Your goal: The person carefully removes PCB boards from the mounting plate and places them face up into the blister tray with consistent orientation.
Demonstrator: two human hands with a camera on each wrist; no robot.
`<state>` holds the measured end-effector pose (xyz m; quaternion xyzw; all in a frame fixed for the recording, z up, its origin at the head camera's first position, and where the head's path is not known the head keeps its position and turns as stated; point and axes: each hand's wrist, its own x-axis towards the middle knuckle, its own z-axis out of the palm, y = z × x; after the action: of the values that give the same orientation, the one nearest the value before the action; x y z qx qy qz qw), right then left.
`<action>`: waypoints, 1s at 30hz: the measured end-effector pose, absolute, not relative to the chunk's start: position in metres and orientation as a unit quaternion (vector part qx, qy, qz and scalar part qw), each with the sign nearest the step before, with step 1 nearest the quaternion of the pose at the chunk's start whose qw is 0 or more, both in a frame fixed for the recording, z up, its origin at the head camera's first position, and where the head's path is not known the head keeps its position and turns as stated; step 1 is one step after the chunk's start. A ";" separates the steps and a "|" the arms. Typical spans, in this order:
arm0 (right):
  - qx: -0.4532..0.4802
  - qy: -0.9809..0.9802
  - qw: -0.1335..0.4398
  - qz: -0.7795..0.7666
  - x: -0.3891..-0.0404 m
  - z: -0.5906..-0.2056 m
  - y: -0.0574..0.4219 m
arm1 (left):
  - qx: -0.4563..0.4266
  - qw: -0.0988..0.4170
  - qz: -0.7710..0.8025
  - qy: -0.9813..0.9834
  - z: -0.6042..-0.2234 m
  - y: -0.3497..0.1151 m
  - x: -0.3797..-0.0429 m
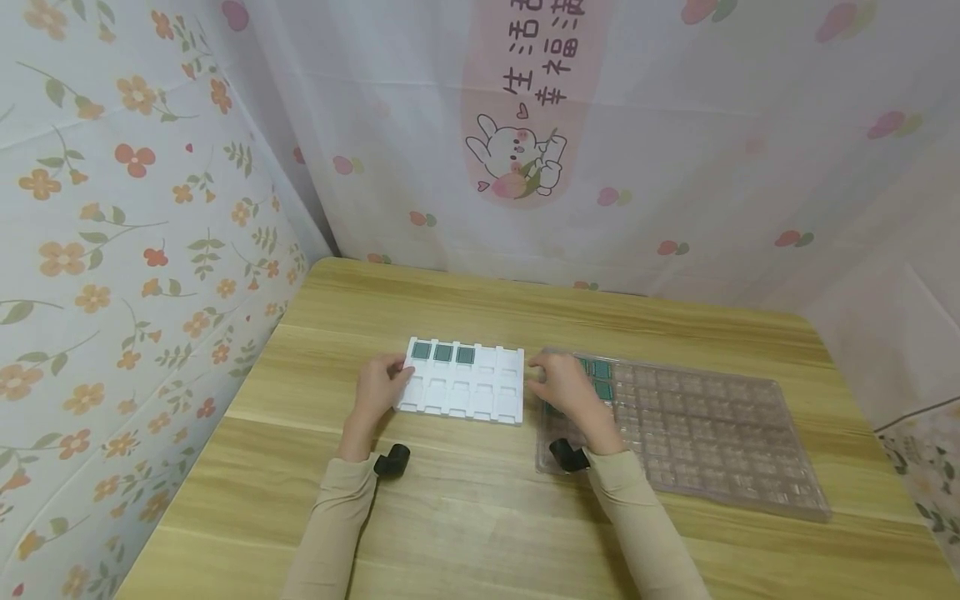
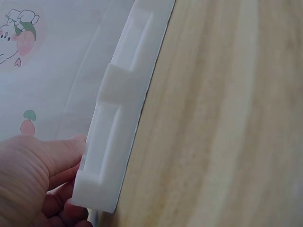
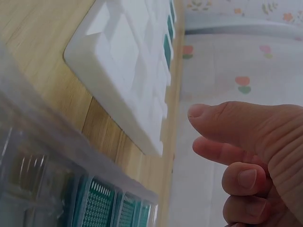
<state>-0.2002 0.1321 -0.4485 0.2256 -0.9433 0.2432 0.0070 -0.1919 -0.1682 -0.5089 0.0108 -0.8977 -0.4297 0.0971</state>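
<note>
A white plastic tray with two rows of compartments lies on the table. Three green square chips sit in its far row, from the left end. My left hand grips the tray's left edge, thumb on the rim and fingers at the side, as the left wrist view also shows. Just off the tray's right end hovers my right hand; in the right wrist view its thumb and forefinger are apart, with nothing seen between them. Below it, a clear tray holds several green chips at its left end, partly hidden by the hand.
The wooden table reaches a patterned curtain at the back and a flowered one on the left. A black wrist camera is by the left sleeve, another by the right.
</note>
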 end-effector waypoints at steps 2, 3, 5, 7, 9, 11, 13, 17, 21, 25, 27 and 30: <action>0.226 -0.944 0.005 0.241 -0.201 -0.448 0.130 | 0.009 0.099 -0.427 -0.899 -0.509 -0.168 -0.192; 0.227 -0.944 0.003 0.240 -0.202 -0.448 0.128 | 0.009 0.099 -0.426 -0.899 -0.509 -0.168 -0.192; 0.228 -0.944 0.000 0.239 -0.203 -0.447 0.126 | 0.011 0.098 -0.425 -0.900 -0.508 -0.168 -0.192; 0.233 -0.943 -0.001 0.240 -0.204 -0.446 0.123 | 0.013 0.096 -0.424 -0.901 -0.508 -0.168 -0.191; 0.235 -0.942 0.000 0.240 -0.204 -0.445 0.121 | 0.016 0.092 -0.424 -0.901 -0.507 -0.168 -0.191; 0.237 -0.942 0.001 0.240 -0.205 -0.444 0.119 | 0.017 0.090 -0.423 -0.901 -0.507 -0.168 -0.191; 0.237 -0.941 0.000 0.243 -0.206 -0.443 0.117 | 0.017 0.089 -0.422 -0.902 -0.506 -0.168 -0.191; 0.233 -0.942 -0.004 0.244 -0.207 -0.442 0.113 | 0.014 0.091 -0.420 -0.903 -0.506 -0.168 -0.191; 0.225 -0.944 -0.012 0.239 -0.209 -0.441 0.108 | 0.015 0.092 -0.423 -0.901 -0.506 -0.168 -0.191; 0.219 -0.946 -0.016 0.240 -0.210 -0.441 0.103 | 0.018 0.087 -0.426 -0.900 -0.505 -0.168 -0.191; 0.219 -0.945 -0.018 0.242 -0.210 -0.440 0.101 | 0.020 0.083 -0.427 -0.900 -0.505 -0.168 -0.191; 0.221 -0.944 -0.021 0.244 -0.210 -0.440 0.097 | 0.021 0.081 -0.428 -0.900 -0.505 -0.168 -0.191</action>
<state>-0.2104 0.0973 -0.4399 0.2209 -0.9440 0.2443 -0.0207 -0.1909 -0.1677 -0.5050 0.0207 -0.8999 -0.4280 0.0808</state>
